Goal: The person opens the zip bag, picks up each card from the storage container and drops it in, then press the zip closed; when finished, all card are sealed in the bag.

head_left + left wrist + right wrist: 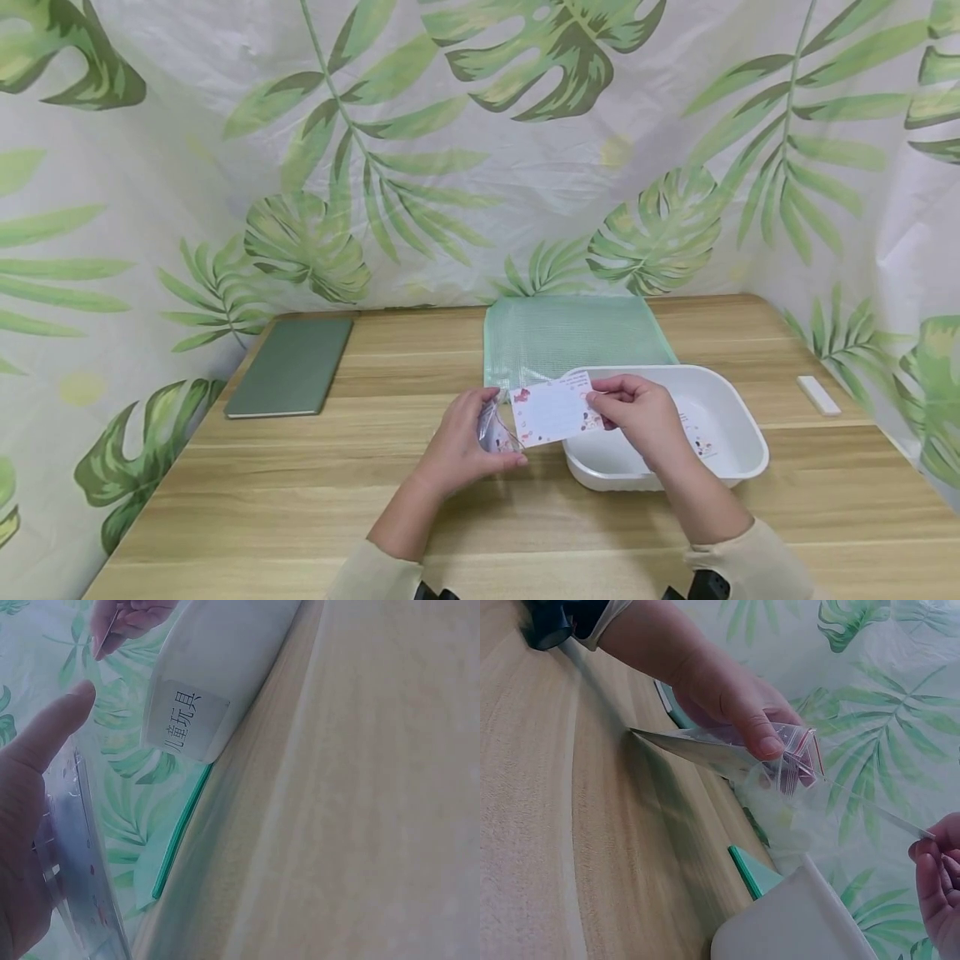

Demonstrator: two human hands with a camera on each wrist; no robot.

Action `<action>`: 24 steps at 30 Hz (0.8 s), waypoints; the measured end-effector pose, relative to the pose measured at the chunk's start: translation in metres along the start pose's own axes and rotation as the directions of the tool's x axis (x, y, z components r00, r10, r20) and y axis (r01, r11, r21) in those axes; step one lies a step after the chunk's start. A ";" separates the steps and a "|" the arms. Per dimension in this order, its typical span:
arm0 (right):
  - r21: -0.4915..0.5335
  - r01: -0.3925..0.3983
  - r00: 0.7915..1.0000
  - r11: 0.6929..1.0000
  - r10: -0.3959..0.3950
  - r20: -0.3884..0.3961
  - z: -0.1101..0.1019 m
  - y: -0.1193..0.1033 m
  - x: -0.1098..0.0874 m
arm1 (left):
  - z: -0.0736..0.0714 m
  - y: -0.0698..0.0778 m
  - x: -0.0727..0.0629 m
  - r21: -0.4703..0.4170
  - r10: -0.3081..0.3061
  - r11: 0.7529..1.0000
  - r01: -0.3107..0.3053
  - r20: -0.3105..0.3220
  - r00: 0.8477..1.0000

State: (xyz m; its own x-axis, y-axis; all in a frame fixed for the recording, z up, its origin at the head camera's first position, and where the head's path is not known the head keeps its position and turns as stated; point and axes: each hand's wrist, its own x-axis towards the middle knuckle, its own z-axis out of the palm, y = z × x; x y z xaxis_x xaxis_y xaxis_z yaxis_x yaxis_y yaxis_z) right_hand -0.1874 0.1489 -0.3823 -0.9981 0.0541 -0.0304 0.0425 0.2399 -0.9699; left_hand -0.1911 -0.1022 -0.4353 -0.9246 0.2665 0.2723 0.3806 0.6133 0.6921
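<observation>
My left hand [468,437] grips a clear zip bag [697,746] with printed cards inside, thumb on one face near the red-lined zip edge. Between thumb and fingers my right hand [633,412] pinches one white card [551,408] with small reddish and brown prints at its corners. In the head view the card's left end overlaps the bag's mouth; in the right wrist view it shows edge-on as a thin line. Both hands are above the table, the right one in front of a white plastic basin [731,408]. A similar printed card [697,437] lies in the basin.
A label with Chinese characters [187,716] is on the basin's side. Behind the basin lies a green mesh pouch [562,333]. A dark green notebook [292,367] is at the table's left, a small white bar [819,395] at the right. A leaf-patterned curtain [420,208] surrounds the table.
</observation>
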 end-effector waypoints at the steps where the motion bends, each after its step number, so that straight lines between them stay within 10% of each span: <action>1: -0.013 -0.003 1.000 1.000 0.003 0.003 0.000 -0.001 0.000 | 0.000 0.000 0.000 -0.001 0.000 1.000 0.000 0.001 1.000; 24: 0.011 0.069 0.984 0.998 -0.070 0.165 0.039 0.004 0.005 | -0.001 -0.002 0.000 0.032 0.076 0.997 -0.076 -0.018 0.997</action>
State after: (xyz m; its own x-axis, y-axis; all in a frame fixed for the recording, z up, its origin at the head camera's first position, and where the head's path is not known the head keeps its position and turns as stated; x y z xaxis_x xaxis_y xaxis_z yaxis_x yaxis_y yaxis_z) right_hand -0.1945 0.1121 -0.3957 -0.9923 -0.1237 -0.0016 -0.0274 0.2321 -0.9723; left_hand -0.1918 -0.1040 -0.4367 -0.8930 0.2992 0.3362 0.4499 0.6147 0.6479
